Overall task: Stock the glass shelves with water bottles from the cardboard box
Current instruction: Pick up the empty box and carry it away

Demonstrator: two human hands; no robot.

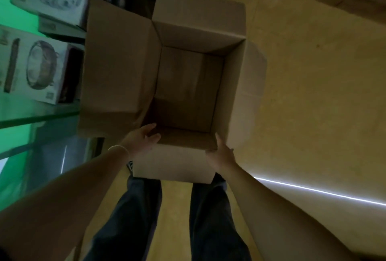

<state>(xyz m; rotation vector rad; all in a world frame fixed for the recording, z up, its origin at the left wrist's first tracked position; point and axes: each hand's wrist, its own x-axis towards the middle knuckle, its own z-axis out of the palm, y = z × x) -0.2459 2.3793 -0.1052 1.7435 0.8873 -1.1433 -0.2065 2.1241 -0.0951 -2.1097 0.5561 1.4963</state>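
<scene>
Cardboard box [188, 31]: looks empty, so we judge it light, pliant; our left hand [144, 137] and right hand [221, 152] each grip its near flap.

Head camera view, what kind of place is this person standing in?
Probably a shop or showroom: boxed products sit on green-lit glass shelves, and both hands, left hand and right hand, grip an open cardboard box on the floor.
</scene>
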